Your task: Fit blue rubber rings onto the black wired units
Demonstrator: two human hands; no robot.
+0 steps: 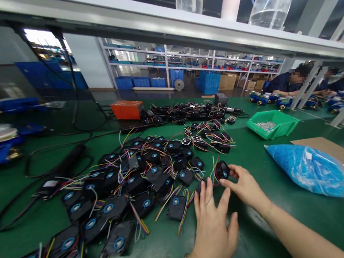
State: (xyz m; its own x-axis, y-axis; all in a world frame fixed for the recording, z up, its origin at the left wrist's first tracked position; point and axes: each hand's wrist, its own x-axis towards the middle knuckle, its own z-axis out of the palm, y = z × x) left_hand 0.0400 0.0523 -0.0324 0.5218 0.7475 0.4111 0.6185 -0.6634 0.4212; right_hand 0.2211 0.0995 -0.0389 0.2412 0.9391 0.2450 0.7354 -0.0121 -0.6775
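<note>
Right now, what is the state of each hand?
Left hand: open, flat on the green table.
Right hand: closed on a small black wired module.

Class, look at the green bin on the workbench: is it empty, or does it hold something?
Not empty. The green bin holds a shallow heap of small silvery parts on its floor.
</note>
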